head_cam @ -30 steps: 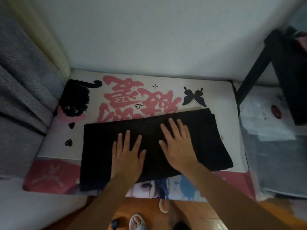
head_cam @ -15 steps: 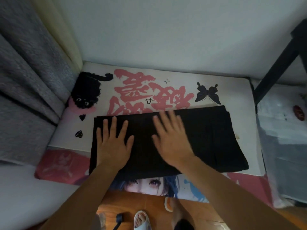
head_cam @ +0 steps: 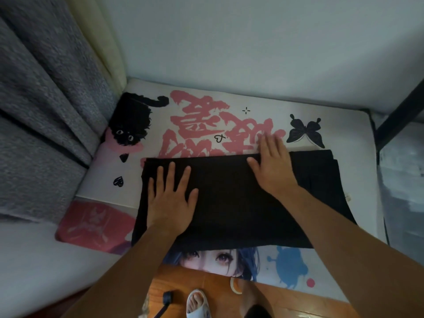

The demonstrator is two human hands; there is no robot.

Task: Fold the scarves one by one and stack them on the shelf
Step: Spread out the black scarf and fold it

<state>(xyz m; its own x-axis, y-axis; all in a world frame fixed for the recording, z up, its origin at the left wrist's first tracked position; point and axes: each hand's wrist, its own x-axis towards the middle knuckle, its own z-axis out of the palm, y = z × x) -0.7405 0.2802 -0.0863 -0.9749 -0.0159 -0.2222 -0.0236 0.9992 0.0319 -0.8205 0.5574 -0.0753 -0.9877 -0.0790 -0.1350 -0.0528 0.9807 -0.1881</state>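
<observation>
Black fabric: a scarf [head_cam: 241, 203], already folded into a broad rectangle, lies flat on the printed mat [head_cam: 344, 134] that covers the tabletop, its near edge close to the mat's front border.
Left hand: the left hand [head_cam: 171, 200] rests palm-down on the left part of the scarf, fingers [head_cam: 171, 173] straight and spread, holding nothing.
Right hand: the right hand [head_cam: 273, 166] lies flat across the scarf's far edge, its fingertips reaching past the cloth onto the pink lettering of the mat; the fingers are straight and gripping nothing.
Step in hand: my reading is that the fold is being smoothed and pressed flat, both palms spreading over the cloth to square its edges.
Next move: it probably calls for taking one short end and bringing it over the other for a further fold, with the layers at the right end kept aligned, since they show slightly stepped there.
Progress: this scarf is not yet on any shelf; no stack of finished scarves is visible.
Containers: none in view that hold anything; at the right a dark frame bar [head_cam: 399, 118] may belong to the shelf, though I cannot tell.
Surroundings: a grey curtain [head_cam: 46, 111] hangs at the left.
</observation>
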